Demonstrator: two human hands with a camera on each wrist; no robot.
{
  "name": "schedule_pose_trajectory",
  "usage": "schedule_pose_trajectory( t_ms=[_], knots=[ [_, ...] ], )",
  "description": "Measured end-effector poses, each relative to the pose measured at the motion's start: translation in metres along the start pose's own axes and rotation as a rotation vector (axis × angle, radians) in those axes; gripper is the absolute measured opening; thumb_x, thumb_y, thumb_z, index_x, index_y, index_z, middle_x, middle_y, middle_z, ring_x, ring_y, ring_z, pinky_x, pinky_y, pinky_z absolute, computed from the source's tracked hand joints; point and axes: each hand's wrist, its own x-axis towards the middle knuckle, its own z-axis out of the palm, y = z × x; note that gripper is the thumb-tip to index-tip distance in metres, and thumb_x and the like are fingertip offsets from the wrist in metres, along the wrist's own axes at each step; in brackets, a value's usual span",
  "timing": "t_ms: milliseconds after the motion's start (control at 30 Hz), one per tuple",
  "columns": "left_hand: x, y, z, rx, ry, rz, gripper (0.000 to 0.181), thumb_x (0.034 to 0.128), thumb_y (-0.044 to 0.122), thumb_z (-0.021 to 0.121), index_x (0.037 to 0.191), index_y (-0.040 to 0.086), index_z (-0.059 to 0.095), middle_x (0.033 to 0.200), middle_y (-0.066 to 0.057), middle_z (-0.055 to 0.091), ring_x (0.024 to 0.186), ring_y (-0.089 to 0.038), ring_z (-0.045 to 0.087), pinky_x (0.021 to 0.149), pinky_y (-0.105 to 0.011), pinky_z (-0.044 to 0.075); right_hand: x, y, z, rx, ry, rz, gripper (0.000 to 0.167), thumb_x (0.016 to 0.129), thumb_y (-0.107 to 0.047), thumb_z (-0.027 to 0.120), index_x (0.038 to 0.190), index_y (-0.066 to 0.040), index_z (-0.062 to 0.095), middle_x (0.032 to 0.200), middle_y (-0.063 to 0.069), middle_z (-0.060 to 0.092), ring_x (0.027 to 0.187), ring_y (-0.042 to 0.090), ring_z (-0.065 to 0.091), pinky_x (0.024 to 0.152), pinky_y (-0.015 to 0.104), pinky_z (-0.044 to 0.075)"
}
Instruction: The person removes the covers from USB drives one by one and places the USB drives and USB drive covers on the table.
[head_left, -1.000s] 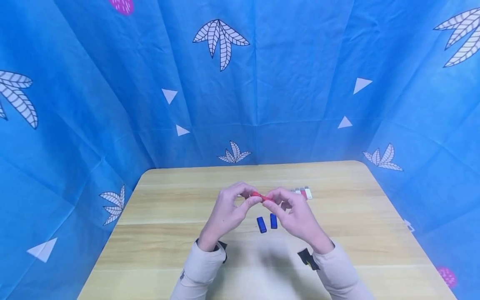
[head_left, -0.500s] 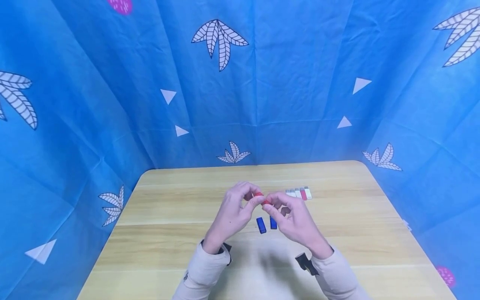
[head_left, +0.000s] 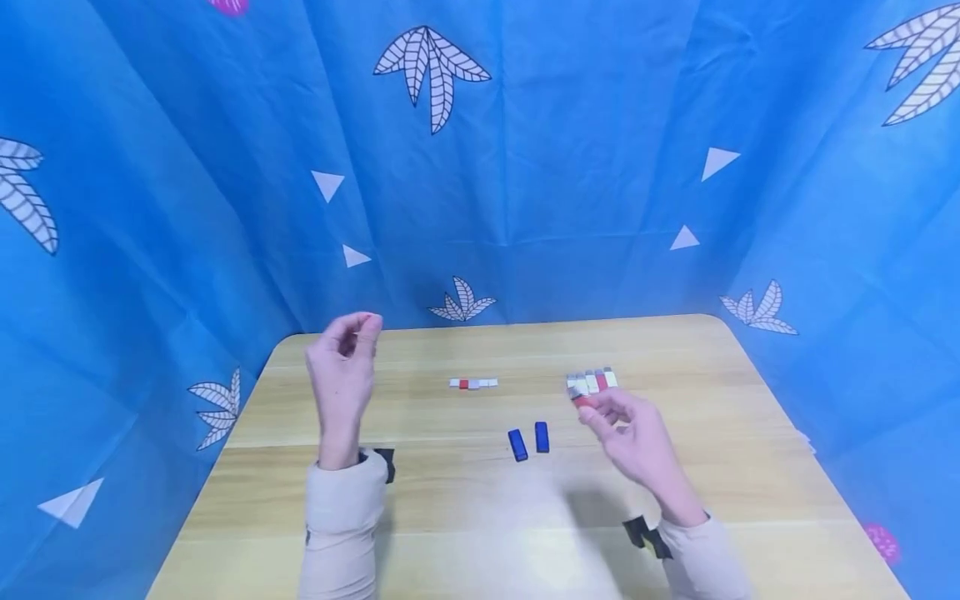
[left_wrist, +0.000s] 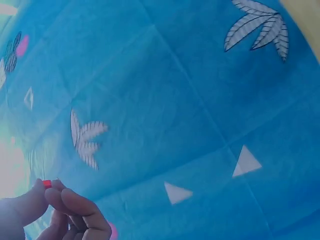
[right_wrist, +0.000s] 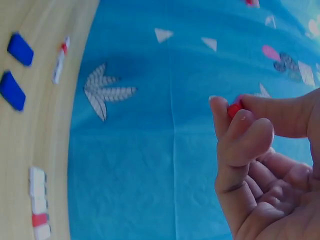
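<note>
In the head view my left hand (head_left: 347, 375) is raised over the table's left part; its thumb and fingertips pinch a small red piece (left_wrist: 47, 184), seen in the left wrist view. My right hand (head_left: 633, 437) pinches a red stick (head_left: 582, 402) whose greyish end points up and left, just in front of a row of white and red sticks (head_left: 592, 382) with grey ends. The right wrist view shows only a small red part (right_wrist: 234, 109) between thumb and fingers.
Two blue blocks (head_left: 517, 445) (head_left: 542, 437) lie side by side mid-table. Behind them is a short row of small white, red and lilac pieces (head_left: 473, 384). A blue patterned curtain (head_left: 592, 167) stands around the table (head_left: 300, 500).
The hands have moved apart, left hand up and left, right hand to the right. The red thing held between both is now in two parts, and the row of small pieces is uncovered.
</note>
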Motion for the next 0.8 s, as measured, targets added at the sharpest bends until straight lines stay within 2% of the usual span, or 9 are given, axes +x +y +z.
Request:
schedule_pose_trajectory(
  t_ms=[100, 167, 333, 467, 600, 700, 800],
  knots=[
    [-0.006, -0.007, 0.008, 0.006, -0.102, -0.014, 0.028, 0.0904, 0.032, 0.077, 0.106, 0.01, 0.078, 0.082, 0.001, 0.072, 0.07, -0.008, 0.059, 0.061, -0.017, 0.047, 0.013, 0.002, -0.012, -0.005, 0.052, 0.043, 0.019, 0.098, -0.025, 0.068, 0.104, -0.008, 0.071, 0.093, 0.009, 0.074, 0.078, 0.012, 0.063, 0.066, 0.025, 0.053],
    [-0.013, -0.014, 0.016, 0.019, -0.156, 0.006, 0.026, 0.0883, 0.031, 0.079, 0.105, 0.012, 0.079, 0.088, -0.005, 0.077, 0.072, -0.009, 0.063, 0.063, -0.017, 0.049, 0.023, 0.001, -0.018, -0.001, 0.072, 0.054, 0.023, 0.098, -0.029, 0.068, 0.106, -0.007, 0.071, 0.094, 0.012, 0.075, 0.078, 0.015, 0.064, 0.064, 0.026, 0.054],
    [-0.026, -0.026, 0.03, 0.047, -0.211, 0.12, 0.016, 0.0834, 0.021, 0.084, 0.096, 0.012, 0.08, 0.089, -0.009, 0.079, 0.071, -0.016, 0.067, 0.063, -0.017, 0.051, 0.053, 0.0, -0.019, -0.024, 0.1, 0.07, 0.031, 0.097, -0.035, 0.068, 0.11, -0.007, 0.073, 0.098, 0.014, 0.075, 0.079, 0.016, 0.065, 0.063, 0.027, 0.054],
    [-0.031, -0.029, 0.032, 0.056, -0.269, 0.149, 0.016, 0.0832, 0.022, 0.084, 0.095, 0.012, 0.08, 0.09, -0.007, 0.079, 0.072, -0.017, 0.069, 0.065, -0.017, 0.053, 0.075, 0.008, -0.01, -0.034, 0.113, 0.102, 0.029, 0.095, -0.033, 0.07, 0.11, -0.008, 0.075, 0.098, 0.014, 0.074, 0.078, 0.015, 0.063, 0.065, 0.027, 0.051],
    [-0.033, -0.032, 0.035, 0.066, -0.28, 0.166, 0.017, 0.0844, 0.021, 0.083, 0.097, 0.01, 0.081, 0.092, -0.007, 0.08, 0.074, -0.018, 0.072, 0.065, -0.017, 0.054, 0.095, 0.022, 0.001, -0.049, 0.103, 0.113, 0.028, 0.095, -0.029, 0.072, 0.11, -0.006, 0.076, 0.097, 0.016, 0.075, 0.082, 0.02, 0.064, 0.064, 0.028, 0.05],
    [-0.035, -0.033, 0.036, 0.077, -0.269, 0.189, 0.016, 0.0851, 0.019, 0.083, 0.097, 0.008, 0.081, 0.091, -0.008, 0.08, 0.073, -0.019, 0.072, 0.064, -0.017, 0.053, 0.106, 0.032, 0.009, -0.076, 0.088, 0.118, 0.028, 0.095, -0.029, 0.071, 0.109, -0.005, 0.076, 0.099, 0.017, 0.075, 0.088, 0.025, 0.065, 0.068, 0.028, 0.05],
    [-0.036, -0.035, 0.036, 0.088, -0.267, 0.207, 0.015, 0.0854, 0.016, 0.082, 0.097, 0.007, 0.081, 0.09, -0.008, 0.08, 0.071, -0.02, 0.072, 0.063, -0.017, 0.052, 0.113, 0.041, 0.015, -0.098, 0.068, 0.169, 0.029, 0.095, -0.03, 0.071, 0.108, -0.005, 0.076, 0.101, 0.017, 0.076, 0.091, 0.027, 0.066, 0.071, 0.028, 0.048]
  ],
)
